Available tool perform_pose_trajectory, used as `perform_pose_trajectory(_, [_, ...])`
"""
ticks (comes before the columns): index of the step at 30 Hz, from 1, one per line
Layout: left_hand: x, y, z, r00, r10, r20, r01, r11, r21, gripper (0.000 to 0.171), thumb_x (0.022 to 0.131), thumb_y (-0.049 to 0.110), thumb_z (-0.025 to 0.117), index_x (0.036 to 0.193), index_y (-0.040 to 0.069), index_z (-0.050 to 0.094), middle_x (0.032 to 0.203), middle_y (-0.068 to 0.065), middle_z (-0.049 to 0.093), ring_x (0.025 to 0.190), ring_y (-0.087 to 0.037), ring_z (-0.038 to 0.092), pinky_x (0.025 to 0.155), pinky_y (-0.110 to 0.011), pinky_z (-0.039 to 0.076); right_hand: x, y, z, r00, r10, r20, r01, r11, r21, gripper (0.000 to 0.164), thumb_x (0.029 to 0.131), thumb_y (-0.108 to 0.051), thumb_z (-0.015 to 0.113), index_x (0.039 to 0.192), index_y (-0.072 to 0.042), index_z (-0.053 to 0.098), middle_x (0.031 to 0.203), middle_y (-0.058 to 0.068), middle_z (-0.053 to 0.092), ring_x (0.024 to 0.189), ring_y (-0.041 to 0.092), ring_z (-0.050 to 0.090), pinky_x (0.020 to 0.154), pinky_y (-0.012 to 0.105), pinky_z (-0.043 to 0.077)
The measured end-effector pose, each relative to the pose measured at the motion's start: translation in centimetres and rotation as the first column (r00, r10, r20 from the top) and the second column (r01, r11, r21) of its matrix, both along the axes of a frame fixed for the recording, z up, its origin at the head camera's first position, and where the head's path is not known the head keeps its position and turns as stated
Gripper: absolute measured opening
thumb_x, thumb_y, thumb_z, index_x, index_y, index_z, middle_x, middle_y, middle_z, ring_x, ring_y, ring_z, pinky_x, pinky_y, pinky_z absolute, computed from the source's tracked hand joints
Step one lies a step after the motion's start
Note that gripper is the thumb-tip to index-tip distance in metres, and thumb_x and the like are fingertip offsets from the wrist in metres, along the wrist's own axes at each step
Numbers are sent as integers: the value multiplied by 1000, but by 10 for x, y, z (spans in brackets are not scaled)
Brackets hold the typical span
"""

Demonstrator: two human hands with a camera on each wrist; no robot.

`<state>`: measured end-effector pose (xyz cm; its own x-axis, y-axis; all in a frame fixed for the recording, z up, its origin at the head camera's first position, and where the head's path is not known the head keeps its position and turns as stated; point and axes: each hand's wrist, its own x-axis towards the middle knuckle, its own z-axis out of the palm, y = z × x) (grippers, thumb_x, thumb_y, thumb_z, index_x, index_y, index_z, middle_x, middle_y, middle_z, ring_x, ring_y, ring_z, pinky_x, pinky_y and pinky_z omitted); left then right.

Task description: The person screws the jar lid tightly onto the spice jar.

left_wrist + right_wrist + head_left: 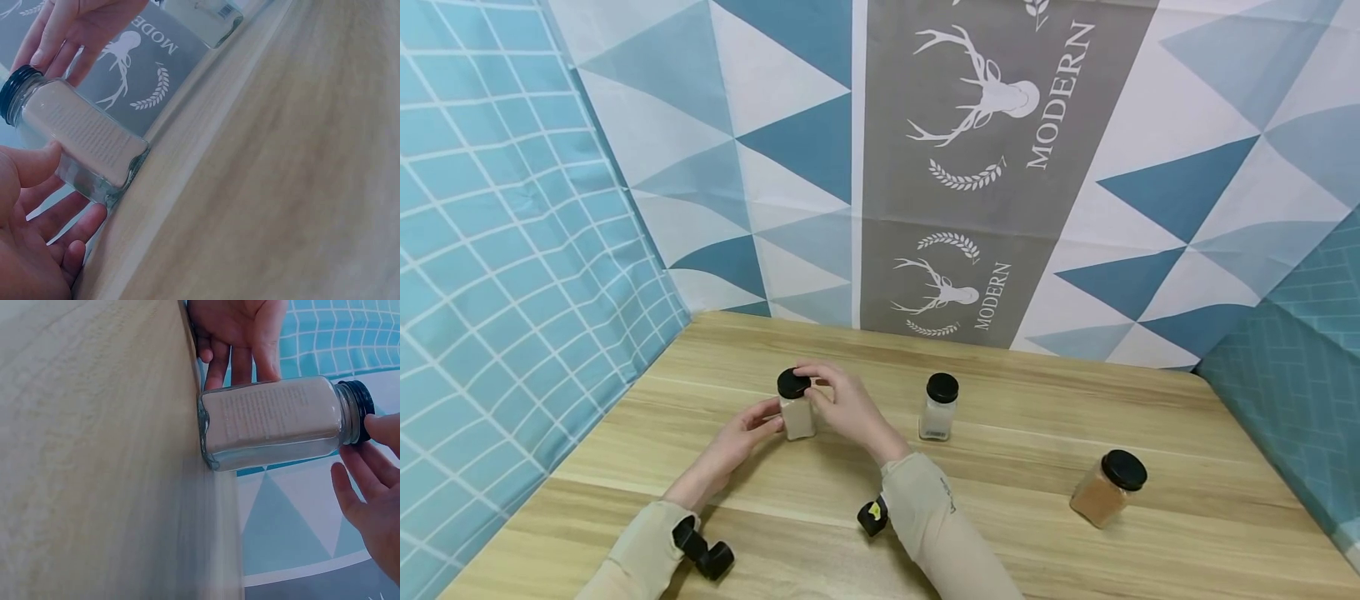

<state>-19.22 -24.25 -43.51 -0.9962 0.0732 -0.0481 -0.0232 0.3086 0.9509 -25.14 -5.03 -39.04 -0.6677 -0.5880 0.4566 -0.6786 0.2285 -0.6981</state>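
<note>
A square glass spice jar (797,417) with a black screw lid (793,383) stands upright on the wooden table. Pale beige powder fills it, and a label with small print (262,415) faces the wrist cameras. My left hand (737,442) holds the jar's body from the left, thumb on the near side and fingers behind. From the right, my right hand (850,408) pinches the lid between thumb and fingers. In the left wrist view, the right hand's fingers (62,37) are partly hidden behind the lid.
Right of my hands stands a second black-lidded jar (937,408) with whitish contents. Farther right and nearer is a third jar (1105,490) of orange-brown powder. Patterned cloth (805,167) hangs behind the table (820,533), with blue checked cloth (512,208) at the left.
</note>
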Motion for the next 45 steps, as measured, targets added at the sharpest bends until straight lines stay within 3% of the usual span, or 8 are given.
perform_pose_trajectory(9, [-1,0,-3,1000,8,1,-8,1000,6,57,93,33,51,138,3,35,134,-20,43,118,-33,46,104,-51,26,-2,1,1,994,-100,-40,99,995,-19,26,89,-10,57,115,-11,61,111,2,58,100,13,55,87,29,46])
perform_pose_trajectory(13, [-1,0,-3,1000,9,2,-9,1000,8,56,93,33,51,138,3,35,134,-20,43,118,-32,46,104,-51,26,-3,1,2,994,-90,-60,89,996,-5,26,88,-11,59,114,-10,62,111,4,57,103,15,54,89,30,44])
perform_pose_trajectory(19, [0,0,0,1000,-9,-4,9,1000,9,57,93,32,50,139,2,33,135,-22,42,119,-33,45,103,-51,28,-5,0,2,996,-16,-87,17,1000,2,33,87,-14,60,119,-9,57,133,6,47,124,18,44,99,29,39])
perform_pose_trajectory(24, [0,0,-1,1000,-4,3,4,1000,6,57,93,32,50,139,1,33,135,-22,41,119,-33,45,103,-51,28,-4,-5,2,997,19,-81,-15,999,51,40,88,-19,60,127,-12,52,139,5,43,128,15,39,102,28,35])
perform_pose_trajectory(31, [-1,0,-2,1000,-6,1,6,999,31,57,93,31,51,138,2,34,137,-21,40,119,-33,45,103,-50,28,0,-10,4,999,21,-49,-16,995,94,41,90,-20,57,130,-13,49,139,3,43,128,15,38,104,29,33])
perform_pose_trajectory(45, [-1,-1,-2,1000,-12,-3,12,1000,26,57,93,31,50,138,1,33,136,-22,41,120,-33,43,103,-50,28,3,-1,3,995,-39,-91,42,999,32,35,88,-9,58,123,-9,54,128,6,54,117,16,49,101,30,37])
